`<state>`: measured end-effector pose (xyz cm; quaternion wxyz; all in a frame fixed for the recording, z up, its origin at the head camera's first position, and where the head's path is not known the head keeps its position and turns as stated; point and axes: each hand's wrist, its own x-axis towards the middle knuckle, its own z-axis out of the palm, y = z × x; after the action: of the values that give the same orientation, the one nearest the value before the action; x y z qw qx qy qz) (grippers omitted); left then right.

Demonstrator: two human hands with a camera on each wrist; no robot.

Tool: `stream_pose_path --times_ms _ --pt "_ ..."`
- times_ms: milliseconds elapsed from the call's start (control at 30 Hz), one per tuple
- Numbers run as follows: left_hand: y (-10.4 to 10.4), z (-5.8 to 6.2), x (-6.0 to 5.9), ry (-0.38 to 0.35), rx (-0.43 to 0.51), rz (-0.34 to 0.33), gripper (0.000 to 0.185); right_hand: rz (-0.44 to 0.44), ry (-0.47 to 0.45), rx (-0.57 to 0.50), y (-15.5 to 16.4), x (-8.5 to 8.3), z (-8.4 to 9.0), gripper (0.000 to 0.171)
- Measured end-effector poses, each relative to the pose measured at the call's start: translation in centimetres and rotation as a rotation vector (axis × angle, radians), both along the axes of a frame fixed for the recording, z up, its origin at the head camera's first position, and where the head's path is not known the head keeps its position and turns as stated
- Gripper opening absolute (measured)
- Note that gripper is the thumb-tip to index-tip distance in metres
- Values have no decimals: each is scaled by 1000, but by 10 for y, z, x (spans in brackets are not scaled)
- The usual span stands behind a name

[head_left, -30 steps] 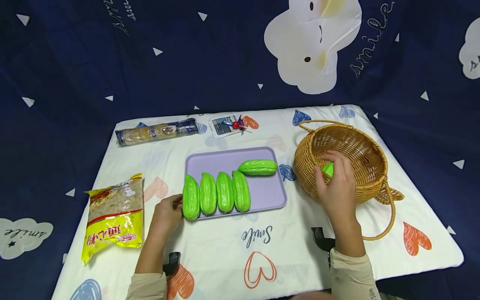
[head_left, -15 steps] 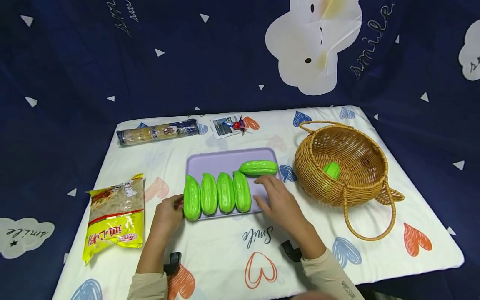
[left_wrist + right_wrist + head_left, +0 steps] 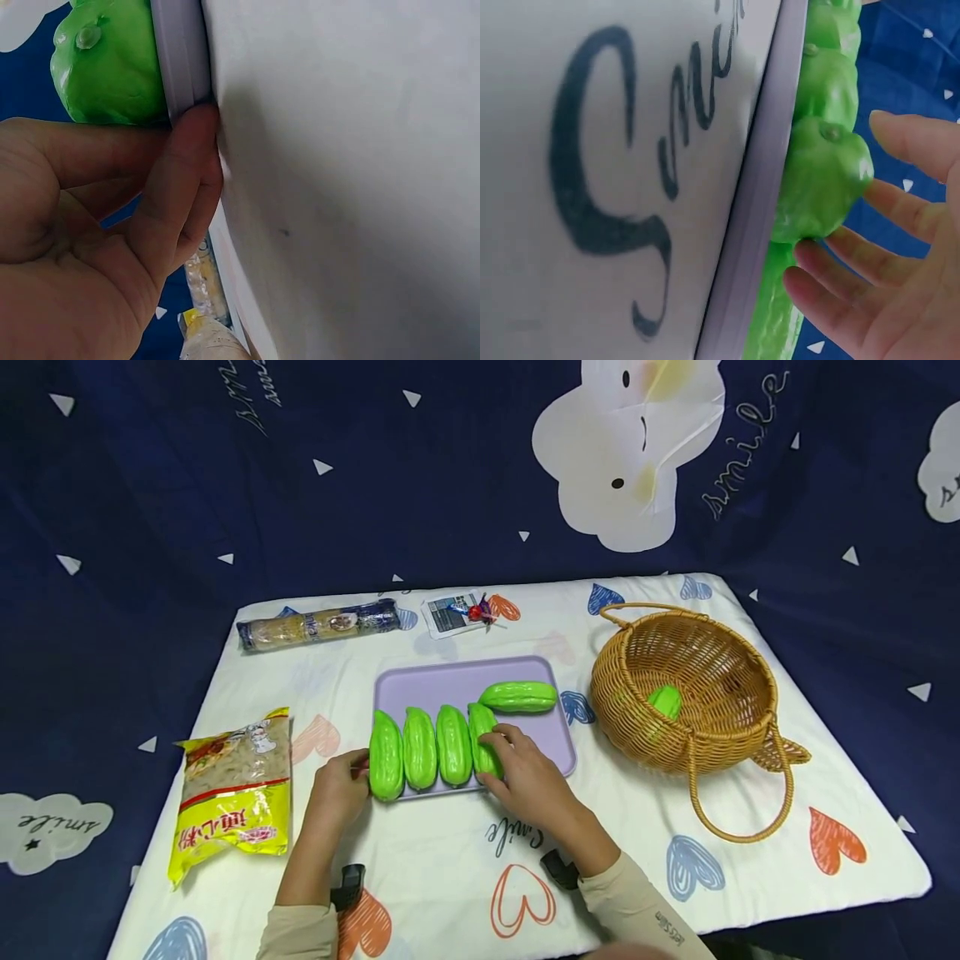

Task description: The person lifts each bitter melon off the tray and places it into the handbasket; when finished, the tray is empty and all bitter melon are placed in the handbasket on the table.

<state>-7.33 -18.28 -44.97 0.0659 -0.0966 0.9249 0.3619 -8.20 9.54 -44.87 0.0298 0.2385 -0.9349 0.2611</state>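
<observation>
On the purple tray (image 3: 525,743) four green gourds lie side by side in a row, and a fifth gourd (image 3: 518,696) lies crosswise behind them, near the tray's far right corner. My right hand (image 3: 528,770) rests on the rightmost gourd of the row (image 3: 483,742), fingers spread and only lightly bent over it. From my right wrist I see the fingertips (image 3: 832,259) touching that gourd's rounded end (image 3: 821,180), the thumb held a little apart; I am touching it, not gripping it.

My left hand (image 3: 337,787) sits at the tray's left front corner, against the leftmost gourd (image 3: 386,767), which overhangs the tray edge. From my left wrist, one finger (image 3: 184,180) presses against the tray rim (image 3: 180,52), with the gourd's end (image 3: 109,64) just above it. The other fingers are loosely curled and hold nothing that I can see.

To the right of the tray stands a wicker basket (image 3: 720,735) with one more green piece (image 3: 664,700) inside. A yellow bag (image 3: 232,797) lies on the cloth to my left, and a long packet (image 3: 315,623) and a small card (image 3: 453,612) lie beyond the tray.
</observation>
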Motion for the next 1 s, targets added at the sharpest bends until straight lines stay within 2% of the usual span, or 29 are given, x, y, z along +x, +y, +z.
stream_pose_path --times_ms 333,633,1000 --pt "1 -1 0 18 -3 1 36 -60 -32 -68 3 -2 -3 42" --pt "1 -2 0 21 -9 2 36 -71 -41 -98 5 -2 0 39" --pt "1 -2 0 22 -9 3 36 -134 46 -144 24 1 30 41"
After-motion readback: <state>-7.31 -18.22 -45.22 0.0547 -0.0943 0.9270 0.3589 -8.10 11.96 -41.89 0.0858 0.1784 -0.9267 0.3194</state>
